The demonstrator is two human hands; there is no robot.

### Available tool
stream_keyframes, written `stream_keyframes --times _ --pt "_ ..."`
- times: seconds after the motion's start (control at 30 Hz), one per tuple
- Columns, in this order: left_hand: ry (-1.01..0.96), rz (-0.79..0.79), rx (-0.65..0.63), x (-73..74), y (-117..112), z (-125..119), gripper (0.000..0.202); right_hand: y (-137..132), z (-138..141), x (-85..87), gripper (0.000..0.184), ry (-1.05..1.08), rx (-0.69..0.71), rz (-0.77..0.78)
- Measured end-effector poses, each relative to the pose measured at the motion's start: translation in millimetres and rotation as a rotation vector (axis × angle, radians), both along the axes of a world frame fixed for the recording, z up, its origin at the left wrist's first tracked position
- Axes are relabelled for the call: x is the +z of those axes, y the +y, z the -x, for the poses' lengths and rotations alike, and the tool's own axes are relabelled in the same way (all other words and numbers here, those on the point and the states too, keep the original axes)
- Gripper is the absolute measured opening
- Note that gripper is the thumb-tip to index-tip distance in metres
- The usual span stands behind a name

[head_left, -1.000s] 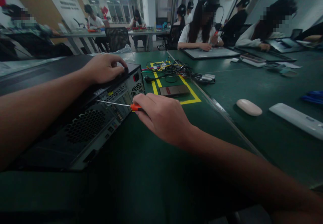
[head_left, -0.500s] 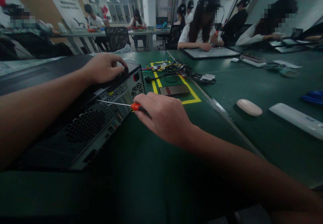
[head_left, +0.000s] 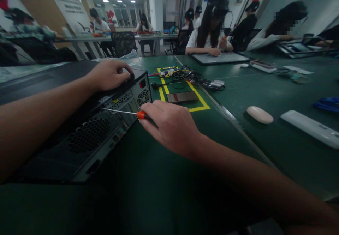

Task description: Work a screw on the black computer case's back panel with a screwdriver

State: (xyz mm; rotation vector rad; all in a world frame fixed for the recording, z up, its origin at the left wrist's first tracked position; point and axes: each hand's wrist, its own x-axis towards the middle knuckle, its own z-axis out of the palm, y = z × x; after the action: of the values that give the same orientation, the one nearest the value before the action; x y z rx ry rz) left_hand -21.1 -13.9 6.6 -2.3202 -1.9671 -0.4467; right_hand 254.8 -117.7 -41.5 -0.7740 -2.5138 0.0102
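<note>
A black desktop computer case (head_left: pixel 53 76) lies on its side at the left, its metal back panel with vent holes and ports facing me. My left hand (head_left: pixel 112 75) rests on its top near the back edge, fingers bent and thumb pressed down beside them. In my right hand (head_left: pixel 169 127) is a screwdriver (head_left: pixel 140 115) with an orange and black handle, the fingers closed around it. Its long thin shaft points left, and the tip is at the upper part of the back panel. Whether a screw sits under the tip is too small to tell.
Beyond my right hand, a dark flat box (head_left: pixel 182 97) lies inside yellow tape (head_left: pixel 205 105), with a bundle of cables (head_left: pixel 185 74) behind it. An oval pale object (head_left: pixel 260 115) and a white bar (head_left: pixel 309 127) are at the right. A co-worker (head_left: pixel 206 34) sits across the table.
The whole view has shifted slightly. Both hands keep their places on the case and the screwdriver, and the tip stays at about the same spot on the panel.
</note>
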Motion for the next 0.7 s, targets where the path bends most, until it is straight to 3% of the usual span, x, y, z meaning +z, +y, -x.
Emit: stream_keyframes --times 0.4,0.7 --pt "-0.002 0.010 0.000 0.3 1.0 0.3 0.059 0.0 3.2 -0.1 0.037 0.000 -0.032 0.051" --pt "-0.001 0.006 -0.012 -1.0 2.8 3.5 0.056 2.3 2.8 -3.1 0.025 -0.025 0.027 0.075"
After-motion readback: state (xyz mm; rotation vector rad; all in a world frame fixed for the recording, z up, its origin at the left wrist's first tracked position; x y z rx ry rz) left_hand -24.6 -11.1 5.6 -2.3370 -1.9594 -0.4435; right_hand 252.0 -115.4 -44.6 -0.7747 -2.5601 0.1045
